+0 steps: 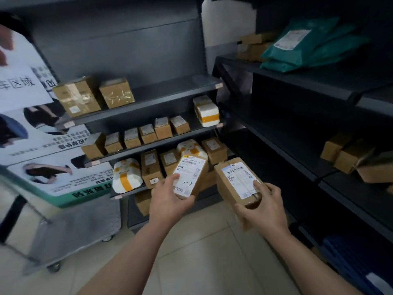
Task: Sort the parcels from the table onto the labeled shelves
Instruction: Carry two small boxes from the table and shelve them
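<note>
My left hand (168, 199) grips a small brown parcel (191, 173) whose white label bears a handwritten mark, held up in front of the third shelf (129, 191) of the dark rack. My right hand (263, 209) grips a larger brown parcel (236, 179) with a barcode label, thumb on top, just right of the first parcel. Both parcels hover in the air, apart from the shelves. The rack's shelves carry several brown boxes and white padded parcels (126, 175).
A second dark rack (297, 167) on the right holds green mailer bags (308, 45) up high and brown boxes (348, 154) lower. A metal cart (70, 231) stands at the left below a poster. Blue crates (357, 258) sit low right. Tiled floor lies underfoot.
</note>
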